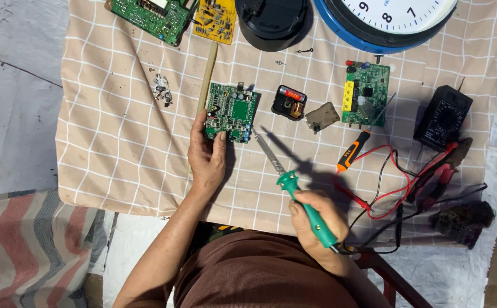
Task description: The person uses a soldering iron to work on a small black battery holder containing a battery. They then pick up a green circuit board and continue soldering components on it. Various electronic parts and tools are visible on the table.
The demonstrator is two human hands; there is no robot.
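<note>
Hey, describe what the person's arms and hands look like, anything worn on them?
Both forearms are bare; no sleeves reach into view. The left hand and the right hand wear no gloves, and no rings, watch or bracelet show. The only clothing visible is a brown garment over the torso.

A yellow label point(349, 95) (rectangular) sits on the right-hand circuit board point(368, 94).

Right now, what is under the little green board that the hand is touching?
The green board lies on a checked cloth, with the left hand at its edge. Whatever is beneath the cloth is hidden.
</note>
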